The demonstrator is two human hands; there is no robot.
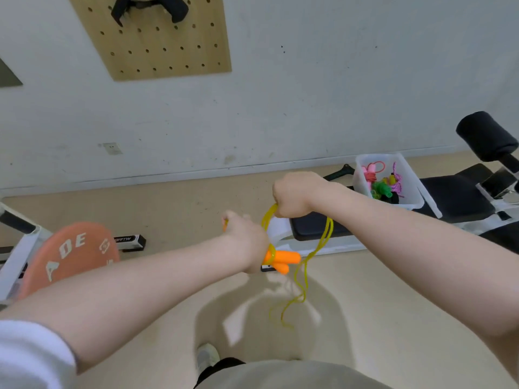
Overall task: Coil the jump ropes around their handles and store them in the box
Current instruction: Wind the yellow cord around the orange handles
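Left hand (245, 239) clamps orange handles (280, 259), pointing right | right hand (295, 195) above pinches yellow rope (323, 242), slack dangling | box (362, 175) beyond, right hand nearer.

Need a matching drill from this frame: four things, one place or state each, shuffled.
Things:
1. pair of orange plastic handles
2. yellow rope
3. clear plastic box
4. round orange weight plate

Places:
A. on the black bench pad
B. gripped in the left hand
C. low at the frame's left
D. pulled up by the right hand

Pairs: 1-B, 2-D, 3-A, 4-C
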